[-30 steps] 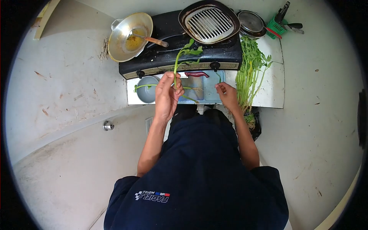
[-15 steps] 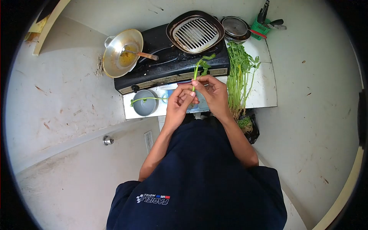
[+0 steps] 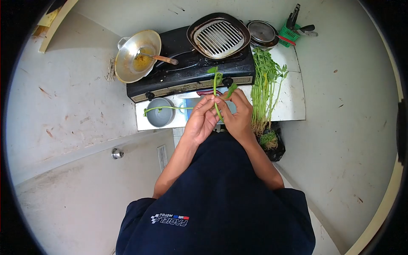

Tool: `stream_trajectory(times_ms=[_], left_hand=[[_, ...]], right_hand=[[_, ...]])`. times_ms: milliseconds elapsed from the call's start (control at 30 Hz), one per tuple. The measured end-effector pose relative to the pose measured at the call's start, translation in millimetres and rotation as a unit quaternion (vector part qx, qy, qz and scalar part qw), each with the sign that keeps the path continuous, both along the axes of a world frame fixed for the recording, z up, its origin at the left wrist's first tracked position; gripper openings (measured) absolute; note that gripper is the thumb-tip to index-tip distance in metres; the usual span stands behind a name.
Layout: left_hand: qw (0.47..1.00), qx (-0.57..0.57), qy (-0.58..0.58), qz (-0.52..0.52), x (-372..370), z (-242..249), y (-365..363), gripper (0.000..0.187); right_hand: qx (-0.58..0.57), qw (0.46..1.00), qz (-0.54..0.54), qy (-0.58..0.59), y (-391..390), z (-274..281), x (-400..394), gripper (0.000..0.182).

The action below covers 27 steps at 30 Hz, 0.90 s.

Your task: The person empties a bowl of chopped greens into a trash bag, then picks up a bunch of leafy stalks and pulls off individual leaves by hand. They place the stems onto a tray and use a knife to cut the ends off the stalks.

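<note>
My left hand (image 3: 201,122) pinches a leafy green stem (image 3: 215,83), which stands up between my two hands with a small leaf at its top. Close beside it, my right hand (image 3: 238,118) has its thumb and fingertips closed on the same stem, and a leaf (image 3: 231,90) sticks out at its fingers. Another long green stem (image 3: 180,108) runs from near my left hand across a grey bowl (image 3: 160,118). Beneath my hands lies a blue board or tray (image 3: 188,103), mostly covered by them, with a red-handled knife (image 3: 207,92) behind it.
A black stove (image 3: 182,76) carries a wok (image 3: 123,63) with a wooden-handled utensil (image 3: 163,59) and a grill pan (image 3: 219,38). At right lie a bundle of rooted greens (image 3: 264,89), a lidded pot (image 3: 262,32), a green utensil basket (image 3: 288,35) and a black bag (image 3: 278,152).
The stem has shifted lower between my hands, its lower end now showing below my fingers. My right fingers have moved down along it, with a leaf now beside them.
</note>
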<state>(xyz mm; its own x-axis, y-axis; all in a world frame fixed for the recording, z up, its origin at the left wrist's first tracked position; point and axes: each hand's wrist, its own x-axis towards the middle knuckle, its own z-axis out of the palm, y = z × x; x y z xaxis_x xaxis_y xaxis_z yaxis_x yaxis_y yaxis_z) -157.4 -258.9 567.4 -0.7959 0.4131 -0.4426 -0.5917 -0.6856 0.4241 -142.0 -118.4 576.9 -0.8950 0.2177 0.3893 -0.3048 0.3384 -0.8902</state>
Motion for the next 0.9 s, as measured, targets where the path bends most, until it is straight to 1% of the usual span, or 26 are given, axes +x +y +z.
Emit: stream_trajectory(times_ms=[33,133,167,233,267,333,400,433,533,633,733,800,900], left_hand=[[1.000,0.017,-0.015,0.001,-0.2,0.3,-0.4,0.011],[0.999,0.035,-0.008,0.018,-9.9,-5.6,-7.1,0.013],[1.000,0.006,0.006,0.020,-9.4,-4.3,-8.7,0.015],[0.999,0.029,0.014,0.017,-10.6,-2.3,-14.2,0.016],[0.999,0.040,0.017,0.017,-10.6,-0.9,-15.7,0.017],[0.999,-0.020,0.036,-0.011,-5.3,18.2,-10.5,0.020],[0.994,-0.077,0.067,-0.044,-1.1,27.1,-5.5,0.024],[0.994,-0.072,0.070,-0.048,0.3,28.5,-4.1,0.025],[0.993,-0.062,0.085,-0.054,2.6,30.5,-4.4,0.029],[0.992,-0.064,0.105,-0.037,3.0,34.3,-7.9,0.030],[0.990,-0.084,0.113,-0.012,5.1,38.8,-11.5,0.029],[0.986,-0.111,0.127,-0.014,7.0,28.1,-15.8,0.027],[0.982,-0.145,0.097,-0.068,8.9,21.4,-23.9,0.025]], right_hand=[[0.011,1.000,0.001,0.007,1.0,-0.7,1.9,0.009],[0.018,0.997,0.053,0.051,7.4,4.8,9.1,0.009],[-0.030,0.997,0.073,0.027,9.9,4.4,11.2,0.008],[-0.124,0.985,0.114,-0.021,14.9,3.2,14.9,0.008],[-0.128,0.983,0.127,-0.024,17.9,4.4,16.0,0.009],[-0.136,0.978,0.156,-0.029,24.8,10.2,16.7,0.012],[-0.067,0.974,0.201,-0.084,34.0,26.3,18.1,0.015],[-0.031,0.968,0.223,-0.111,37.7,33.9,19.3,0.017],[-0.015,0.943,0.277,-0.181,42.2,45.6,22.1,0.023],[0.015,0.928,0.312,-0.204,44.8,50.1,23.8,0.027],[0.057,0.927,0.329,-0.171,47.4,49.6,24.7,0.019],[0.043,0.938,0.310,-0.149,44.6,41.8,25.0,0.020],[0.038,0.947,0.289,-0.133,39.9,40.8,22.8,0.023]])
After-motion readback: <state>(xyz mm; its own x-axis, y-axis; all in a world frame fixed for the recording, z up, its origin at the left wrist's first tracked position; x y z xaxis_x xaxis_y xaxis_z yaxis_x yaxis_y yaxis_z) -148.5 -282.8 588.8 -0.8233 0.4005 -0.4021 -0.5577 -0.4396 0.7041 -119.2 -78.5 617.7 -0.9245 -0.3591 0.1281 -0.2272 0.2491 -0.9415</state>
